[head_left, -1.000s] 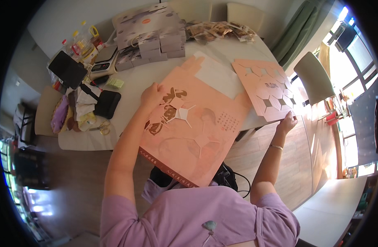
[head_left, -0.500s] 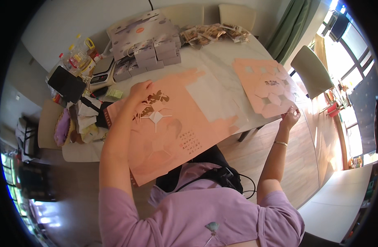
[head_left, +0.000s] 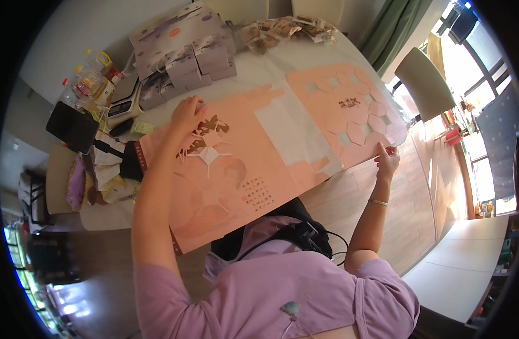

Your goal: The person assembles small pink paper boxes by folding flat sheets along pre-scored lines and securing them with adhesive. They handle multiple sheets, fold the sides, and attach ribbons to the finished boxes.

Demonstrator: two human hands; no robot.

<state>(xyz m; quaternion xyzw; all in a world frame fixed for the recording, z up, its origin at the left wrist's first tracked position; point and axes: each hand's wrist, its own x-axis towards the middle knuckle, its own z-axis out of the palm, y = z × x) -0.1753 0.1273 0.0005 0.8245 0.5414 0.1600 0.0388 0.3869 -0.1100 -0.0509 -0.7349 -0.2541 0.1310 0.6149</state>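
Note:
A large pink die-cut cardboard sheet (head_left: 254, 152) with brown print and hexagon cut-outs lies spread across the white table (head_left: 282, 62). My left hand (head_left: 187, 113) rests flat on its far left part, by the brown print. My right hand (head_left: 387, 158) pinches the near right edge of the sheet, where its hexagon panel (head_left: 350, 113) overhangs the table's edge. The near left corner of the sheet hangs over my lap.
Grey folded boxes (head_left: 186, 51) are stacked at the table's far side, with a heap of packets (head_left: 282, 28) beside them. A scale, bottles (head_left: 90, 79) and a black tablet (head_left: 73, 125) crowd the left end. A chair (head_left: 423, 82) stands at right on the wooden floor.
The pink sheet has swung from tilted over my lap to lying flatter and spread wide on the table. My left hand slid further up the sheet; my right hand stayed on its right edge.

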